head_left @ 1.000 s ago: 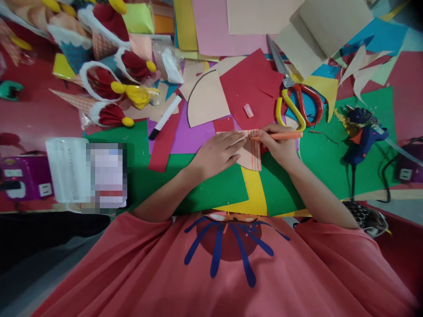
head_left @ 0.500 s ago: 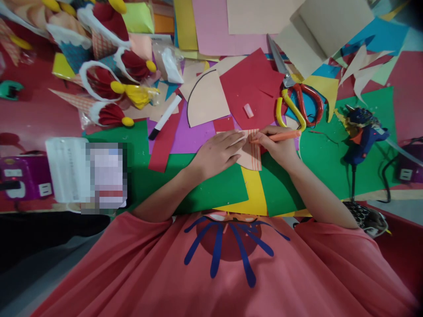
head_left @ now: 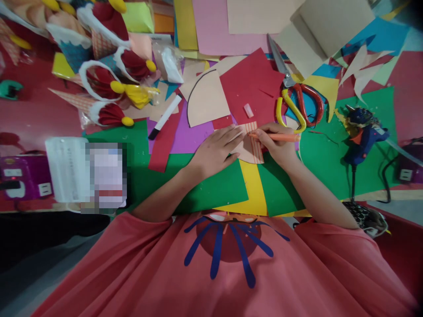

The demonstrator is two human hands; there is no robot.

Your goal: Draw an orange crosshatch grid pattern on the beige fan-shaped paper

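My right hand (head_left: pixel 276 143) is closed around an orange marker (head_left: pixel 287 137), its tip at a peach paper piece (head_left: pixel 250 152). Orange stripes run along the right part of that piece, which has a curved lower edge. Lying flat with fingers stretched out, my left hand (head_left: pixel 218 149) presses on the left part of the piece and hides it. Just beyond the hands is a peach quarter-circle (head_left: pixel 209 99) with a black curved outline. A small pink block (head_left: pixel 248 110) rests on the red sheet (head_left: pixel 253 83).
Scissors (head_left: pixel 289 83) with red and yellow handles lie beyond my right hand. A blue glue gun (head_left: pixel 361 136) is at the right. A black-and-white marker (head_left: pixel 165 116), a phone (head_left: pixel 109 176) and several cone-shaped ornaments (head_left: pixel 109 112) are at the left. Green sheets (head_left: pixel 205 189) cover the table's front.
The striped paper has shifted slightly away from me and tilted under my left hand. The orange marker has moved a little left, and more orange striping shows on the piece.
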